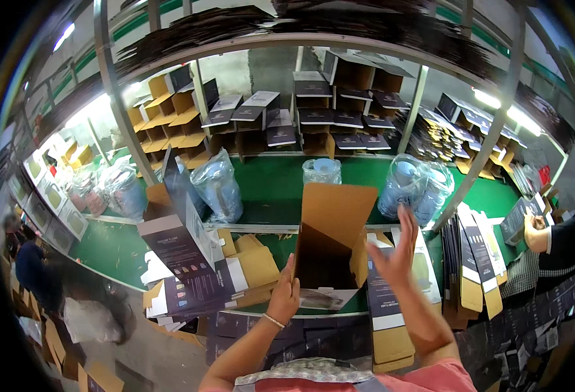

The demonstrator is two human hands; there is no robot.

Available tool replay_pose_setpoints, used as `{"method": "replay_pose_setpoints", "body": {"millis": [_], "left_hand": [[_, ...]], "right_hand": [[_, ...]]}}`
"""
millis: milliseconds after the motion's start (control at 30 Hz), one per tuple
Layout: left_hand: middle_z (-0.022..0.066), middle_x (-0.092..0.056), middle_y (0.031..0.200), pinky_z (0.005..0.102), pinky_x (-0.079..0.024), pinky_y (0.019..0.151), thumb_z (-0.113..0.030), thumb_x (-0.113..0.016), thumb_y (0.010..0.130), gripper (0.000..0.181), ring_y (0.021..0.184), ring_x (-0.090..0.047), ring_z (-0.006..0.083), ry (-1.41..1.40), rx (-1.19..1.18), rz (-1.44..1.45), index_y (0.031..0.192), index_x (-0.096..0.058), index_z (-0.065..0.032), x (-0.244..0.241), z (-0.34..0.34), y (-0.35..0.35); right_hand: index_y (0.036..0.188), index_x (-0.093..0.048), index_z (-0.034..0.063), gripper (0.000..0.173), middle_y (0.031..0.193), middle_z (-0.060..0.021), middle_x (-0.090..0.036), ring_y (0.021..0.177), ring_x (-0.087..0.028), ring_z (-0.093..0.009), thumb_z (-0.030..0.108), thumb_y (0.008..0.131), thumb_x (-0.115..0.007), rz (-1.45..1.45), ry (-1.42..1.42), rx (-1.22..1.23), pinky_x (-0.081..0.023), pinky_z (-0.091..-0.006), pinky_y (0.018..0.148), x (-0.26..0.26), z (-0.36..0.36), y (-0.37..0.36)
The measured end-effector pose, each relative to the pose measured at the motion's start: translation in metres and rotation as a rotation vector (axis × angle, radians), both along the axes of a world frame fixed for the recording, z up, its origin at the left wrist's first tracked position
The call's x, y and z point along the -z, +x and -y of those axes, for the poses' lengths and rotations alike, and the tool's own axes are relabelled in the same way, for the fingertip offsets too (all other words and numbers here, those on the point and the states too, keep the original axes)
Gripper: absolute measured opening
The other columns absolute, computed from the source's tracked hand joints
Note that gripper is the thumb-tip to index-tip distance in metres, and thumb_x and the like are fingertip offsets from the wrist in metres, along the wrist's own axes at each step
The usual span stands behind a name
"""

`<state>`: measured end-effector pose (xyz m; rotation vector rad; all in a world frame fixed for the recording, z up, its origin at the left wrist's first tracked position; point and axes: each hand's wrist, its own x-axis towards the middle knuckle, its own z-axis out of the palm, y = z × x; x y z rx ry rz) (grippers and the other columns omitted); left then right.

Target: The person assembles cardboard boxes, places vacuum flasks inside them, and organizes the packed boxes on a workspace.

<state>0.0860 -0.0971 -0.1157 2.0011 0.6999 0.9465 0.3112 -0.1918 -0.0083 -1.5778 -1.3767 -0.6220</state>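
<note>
Directly before me on the green bench stands an open cardboard box (334, 264), its brown inside showing and its tall flap (339, 206) upright at the back. My left hand (286, 289) holds the box's left side wall, fingers pointing away from me. Raised just off its right side is my right hand (398, 245), with fingers spread and nothing in it. Beneath the right forearm lies a stack of flattened printed cartons (388, 318). To the left, an erected dark printed box (179, 240) rests tilted on another pile of flat cartons (194, 294).
Blue flasks in clear plastic bags (219, 186) line the green bench (273, 171) behind the box, with more bagged flasks (405, 191) at right. Shelved boxes (317, 117) rise beyond. Metal posts (483, 142) frame the bench. A co-worker (562, 240) handles a box at far right.
</note>
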Motion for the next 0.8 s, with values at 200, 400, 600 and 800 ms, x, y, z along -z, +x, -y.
{"method": "replay_pose_setpoints", "body": {"millis": [200, 400, 600, 800], "left_hand": [[0.0224, -0.04, 0.137, 0.0355, -0.032, 0.104, -0.003, -0.04, 0.086, 0.059, 0.123, -0.042, 0.036, 0.052, -0.037, -0.034, 0.143, -0.023, -0.0039, 0.018, -0.011, 0.008], [0.0172, -0.035, 0.14, 0.0352, -0.04, 0.098, -0.008, -0.037, 0.089, 0.06, 0.121, -0.043, 0.0332, 0.008, -0.038, -0.144, 0.146, -0.018, -0.0146, 0.016, -0.002, -0.005], [0.019, -0.022, 0.147, 0.0384, -0.039, 0.098, -0.014, -0.038, 0.092, 0.057, 0.12, -0.042, 0.0365, 0.277, 0.045, -0.32, 0.14, -0.017, 0.0059, 0.049, -0.015, 0.021], [0.0255, -0.031, 0.138, 0.0459, -0.036, 0.1, -0.035, -0.045, 0.094, 0.06, 0.118, -0.042, 0.0416, -0.032, 0.119, -0.043, 0.144, -0.02, -0.0134, 0.024, -0.017, -0.028]], "right_hand": [[0.099, -0.057, 0.0075, 0.024, 0.085, -0.0204, -0.063, 0.084, -0.06, -0.038, 0.017, 0.078, -0.057, 0.184, -0.761, -0.038, -0.047, -0.0468, 0.073, -0.087, -0.113, 0.02], [0.096, -0.061, 0.0033, 0.024, 0.083, -0.0197, -0.064, 0.077, -0.062, -0.035, 0.005, 0.073, -0.053, 0.039, -0.604, -0.339, -0.049, -0.0398, 0.072, -0.065, -0.127, 0.039], [0.094, -0.063, 0.0005, 0.024, 0.081, -0.0048, -0.062, 0.068, -0.059, -0.015, 0.003, 0.071, -0.068, -0.82, -0.414, -0.296, -0.049, -0.0265, 0.064, -0.073, -0.15, 0.102], [0.104, -0.06, -0.0006, 0.021, 0.093, -0.0071, -0.062, 0.079, -0.058, -0.015, 0.008, 0.085, -0.06, -0.614, 0.08, -0.317, -0.049, -0.0258, 0.075, -0.118, -0.125, -0.046]]}}
